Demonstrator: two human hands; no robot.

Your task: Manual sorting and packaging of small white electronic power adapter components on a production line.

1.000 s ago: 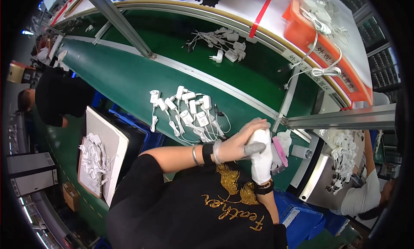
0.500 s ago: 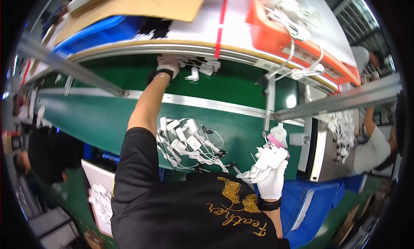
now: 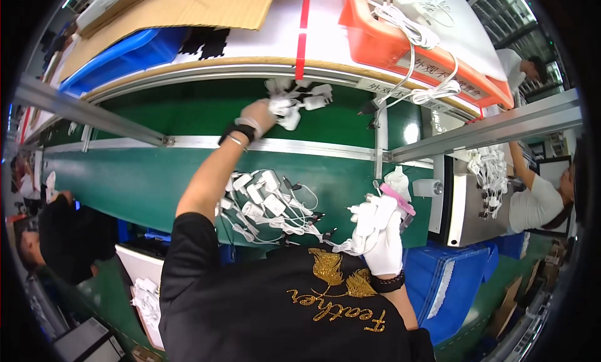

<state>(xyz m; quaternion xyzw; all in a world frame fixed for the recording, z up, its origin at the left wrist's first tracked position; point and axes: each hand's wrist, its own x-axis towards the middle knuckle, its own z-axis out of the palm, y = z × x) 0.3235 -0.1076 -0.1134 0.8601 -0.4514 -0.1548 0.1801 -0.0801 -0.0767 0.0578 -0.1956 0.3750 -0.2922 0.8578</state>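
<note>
My gloved left hand (image 3: 258, 116) reaches over the far green belt, its fingers closed on white power adapters (image 3: 289, 116) in a small cluster there; its fingertips are partly hidden. At the near green bench's right, my white-gloved right hand (image 3: 385, 252) holds several white power adapters (image 3: 374, 217) in a bunch, with cables trailing left. Between my arms lies a heap of white adapters with cables (image 3: 274, 203) and black plugs. Just beyond my right hand are a pink strip-like object (image 3: 398, 198) and a crumpled white item (image 3: 399, 179).
An orange bin (image 3: 432, 67) with cabled adapters and a blue tray (image 3: 125, 58) sit on the shelf above. Metal rails (image 3: 488, 133) cross at the sides. A blue crate (image 3: 438, 293) stands right of me. Co-workers (image 3: 69, 237) are at left and right.
My left hand has come nearer and to the right, onto the adapters on the far belt. My right hand still holds its bunch, now slightly further left in view.
</note>
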